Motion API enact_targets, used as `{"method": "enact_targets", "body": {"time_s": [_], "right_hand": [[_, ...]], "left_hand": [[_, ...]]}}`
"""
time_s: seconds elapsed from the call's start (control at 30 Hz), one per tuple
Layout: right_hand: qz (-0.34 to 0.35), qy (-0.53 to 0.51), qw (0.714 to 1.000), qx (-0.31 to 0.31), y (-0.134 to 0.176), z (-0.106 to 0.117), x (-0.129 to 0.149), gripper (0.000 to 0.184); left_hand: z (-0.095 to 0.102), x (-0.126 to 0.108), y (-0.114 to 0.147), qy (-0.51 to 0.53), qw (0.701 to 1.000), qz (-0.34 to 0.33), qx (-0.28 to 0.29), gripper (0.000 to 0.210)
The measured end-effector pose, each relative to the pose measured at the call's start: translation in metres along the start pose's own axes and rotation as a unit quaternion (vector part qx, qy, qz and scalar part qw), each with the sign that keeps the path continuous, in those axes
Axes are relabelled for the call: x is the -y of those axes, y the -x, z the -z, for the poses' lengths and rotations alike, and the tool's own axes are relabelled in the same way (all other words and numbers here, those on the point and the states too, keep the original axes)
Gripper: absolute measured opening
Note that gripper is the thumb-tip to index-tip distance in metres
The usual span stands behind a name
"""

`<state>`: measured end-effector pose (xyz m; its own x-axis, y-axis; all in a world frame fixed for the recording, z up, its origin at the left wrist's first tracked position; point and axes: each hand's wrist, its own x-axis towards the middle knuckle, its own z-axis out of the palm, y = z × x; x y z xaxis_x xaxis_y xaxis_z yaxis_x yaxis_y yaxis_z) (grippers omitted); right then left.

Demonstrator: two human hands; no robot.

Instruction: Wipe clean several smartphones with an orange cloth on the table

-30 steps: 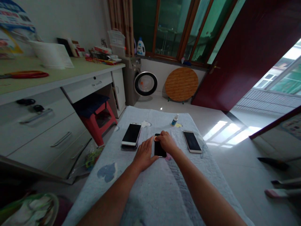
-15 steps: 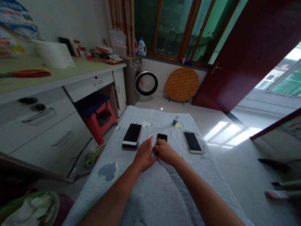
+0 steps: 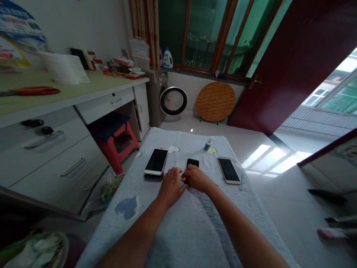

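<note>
A small black phone (image 3: pixel 193 162) lies face up at the middle of the cloth-covered table. My right hand (image 3: pixel 195 177) is closed over its near part, fingers curled and pressed together; what they may hold is hidden. Just left of that phone, my left hand (image 3: pixel 170 186) rests with its fingers loosely stretched and slightly bent, its thumb close to the right hand. Farther left, a white phone (image 3: pixel 156 160) with a black screen lies on top of a darker phone (image 3: pixel 152 177). To the right is a gold-edged phone (image 3: pixel 229 170). Beyond the hands stands a small spray bottle (image 3: pixel 207 144).
A pale blue patterned cloth (image 3: pixel 178 230) covers the table. On the left are a desk with drawers (image 3: pixel 55 149) and a red stool (image 3: pixel 119 145). At the back are a washing machine with its round door (image 3: pixel 173 101) open and a round wooden tabletop (image 3: pixel 216 101).
The fingers of my left hand have bent a little and drawn back from their straighter pose. My right hand stays on the small phone, nearly unmoved. The view has shifted slightly.
</note>
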<state>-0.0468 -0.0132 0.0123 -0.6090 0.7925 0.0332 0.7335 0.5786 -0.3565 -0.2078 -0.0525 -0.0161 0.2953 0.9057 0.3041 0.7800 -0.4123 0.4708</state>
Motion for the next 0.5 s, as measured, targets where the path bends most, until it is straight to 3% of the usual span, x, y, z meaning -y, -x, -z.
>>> {"method": "enact_targets", "body": {"time_s": [0.1,0.23,0.33,0.5], "right_hand": [[-0.036,-0.021,0.999,-0.024,0.001,0.007,-0.004,0.029],[-0.155,-0.004,0.981,-0.116,-0.002,0.01,-0.02,0.029],[-0.221,0.012,0.965,-0.14,-0.007,0.006,-0.033,0.028],[-0.215,0.029,0.967,-0.132,-0.004,-0.006,-0.032,0.03]], "left_hand": [[0.007,-0.004,-0.002,-0.027,0.999,-0.006,0.037,0.022],[0.009,-0.006,-0.003,-0.037,0.995,-0.048,0.077,0.023],[0.006,-0.006,-0.003,-0.031,0.994,-0.065,0.08,0.025],[0.002,-0.006,-0.003,-0.036,0.992,-0.087,0.079,0.019]]}}
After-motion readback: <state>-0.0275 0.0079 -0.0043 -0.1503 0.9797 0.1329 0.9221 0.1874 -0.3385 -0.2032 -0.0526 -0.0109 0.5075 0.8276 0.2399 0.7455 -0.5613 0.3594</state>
